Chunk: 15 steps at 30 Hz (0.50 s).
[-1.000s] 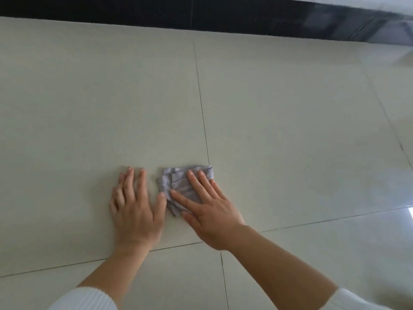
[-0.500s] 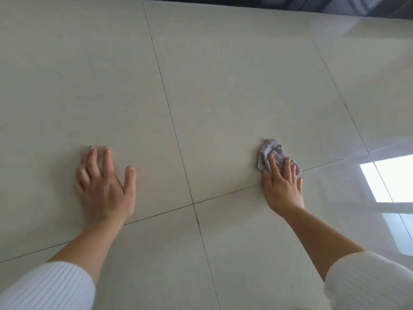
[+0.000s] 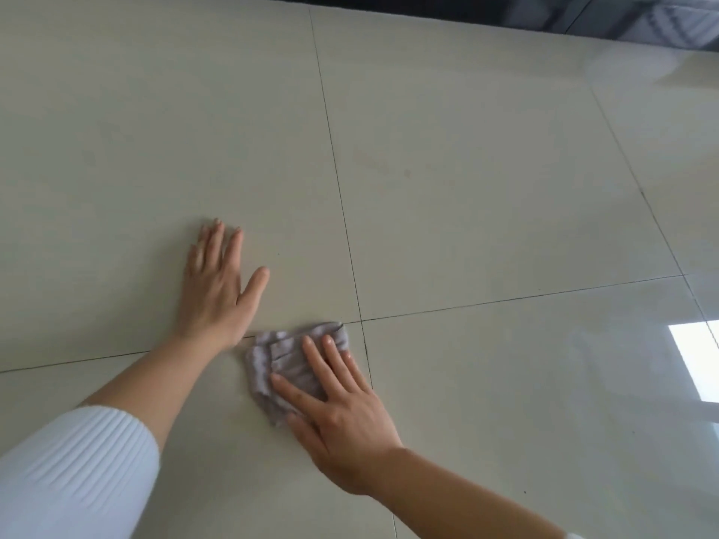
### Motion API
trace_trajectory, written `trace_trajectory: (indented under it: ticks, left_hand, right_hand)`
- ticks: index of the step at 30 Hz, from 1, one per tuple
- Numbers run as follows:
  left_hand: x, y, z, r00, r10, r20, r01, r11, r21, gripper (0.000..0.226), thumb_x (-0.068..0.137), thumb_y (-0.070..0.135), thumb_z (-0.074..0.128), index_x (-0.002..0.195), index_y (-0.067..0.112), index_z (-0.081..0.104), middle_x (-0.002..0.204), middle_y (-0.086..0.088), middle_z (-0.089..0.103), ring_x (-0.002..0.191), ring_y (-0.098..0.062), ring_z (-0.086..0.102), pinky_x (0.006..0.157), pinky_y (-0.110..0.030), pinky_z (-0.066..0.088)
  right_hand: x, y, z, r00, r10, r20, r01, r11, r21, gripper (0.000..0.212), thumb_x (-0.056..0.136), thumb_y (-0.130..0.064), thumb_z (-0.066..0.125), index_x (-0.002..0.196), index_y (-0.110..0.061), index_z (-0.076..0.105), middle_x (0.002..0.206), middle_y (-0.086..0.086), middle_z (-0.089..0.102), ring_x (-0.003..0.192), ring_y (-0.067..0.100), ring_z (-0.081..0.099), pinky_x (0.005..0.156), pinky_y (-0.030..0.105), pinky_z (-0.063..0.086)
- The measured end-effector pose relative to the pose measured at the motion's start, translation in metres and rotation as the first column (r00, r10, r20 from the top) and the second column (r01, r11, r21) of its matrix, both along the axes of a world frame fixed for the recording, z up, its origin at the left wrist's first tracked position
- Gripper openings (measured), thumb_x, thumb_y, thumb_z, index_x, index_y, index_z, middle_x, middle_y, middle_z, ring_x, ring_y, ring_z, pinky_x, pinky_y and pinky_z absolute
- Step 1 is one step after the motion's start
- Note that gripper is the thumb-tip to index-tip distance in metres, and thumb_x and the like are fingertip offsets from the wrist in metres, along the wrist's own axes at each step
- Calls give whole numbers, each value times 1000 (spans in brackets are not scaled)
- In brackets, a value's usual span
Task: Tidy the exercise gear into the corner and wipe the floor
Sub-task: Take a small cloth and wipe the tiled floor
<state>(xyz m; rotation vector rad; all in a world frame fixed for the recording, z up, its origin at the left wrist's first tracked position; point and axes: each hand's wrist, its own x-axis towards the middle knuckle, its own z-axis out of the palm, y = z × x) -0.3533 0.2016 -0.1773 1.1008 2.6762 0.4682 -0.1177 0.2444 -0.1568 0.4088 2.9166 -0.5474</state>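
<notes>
— Cloth point(image 3: 288, 361), where has it got to since half a second ago?
— It was right of centre then, well apart from the left hand point(image 3: 218, 293). Now it lies at lower centre, just beside that hand's heel, and the right hand point(image 3: 342, 414) has come across with it.
— How is it held?
— No curl at all: the right hand's fingers point(image 3: 315, 355) lie straight and spread, pressing it flat. The left hand rests palm down on the floor point(image 3: 486, 188), fingers straight.
— And its look?
— Grey, crumpled into folds, tucked into the corner where two grout lines point(image 3: 362, 322) cross.
— Room to move?
— Bare pale tile above and to the right. A dark strip point(image 3: 486, 7) bounds the top edge; a bright reflection point(image 3: 700, 359) sits at far right.
</notes>
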Motion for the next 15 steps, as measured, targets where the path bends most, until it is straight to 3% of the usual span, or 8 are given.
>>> trace_trajectory:
  ticks: [4,6,10,12,15]
  left_hand:
    - [8,-25,4,998,-24,54,23,999,25,83,85,54,16,145,-2,26,154,-24,18,144,-33,13,117,-37,7]
    - [15,-44,4,1000,-21,22,21,1000,-13,79,87,51,16,144,-3,27,152,-27,20,142,-38,17,116,-42,11]
    - [39,-93,9,988,146,58,-133,973,-187,71,93,52,14,151,11,3,158,-15,-8,146,-28,-6,117,-39,-1]
    - [55,-114,14,963,249,99,-219,945,-243,68,97,49,22,151,18,-5,157,-10,-17,145,-24,-14,116,-39,-5]
    - [73,-137,29,928,343,146,-282,903,-324,69,98,48,25,150,20,-10,157,-9,-19,145,-25,-15,116,-40,-2]
  right_hand:
    - [-14,41,-5,931,363,34,-365,926,102,47,100,-47,27,147,-43,28,161,6,10,148,27,6,121,40,3]
    - [-28,75,2,897,431,102,-443,878,184,48,99,-50,22,147,-45,26,161,5,10,148,26,9,120,39,4]
    - [-63,120,32,901,189,391,-275,945,177,50,101,-49,15,147,-50,-5,160,0,-16,147,22,-12,120,39,-5]
    - [-76,125,45,856,106,505,-211,965,154,52,101,-48,15,147,-48,-9,159,2,-19,147,24,-13,119,42,-2]
    - [-77,103,51,831,94,548,-188,975,118,52,102,-46,14,148,-46,-10,159,7,-19,147,28,-12,119,43,1]
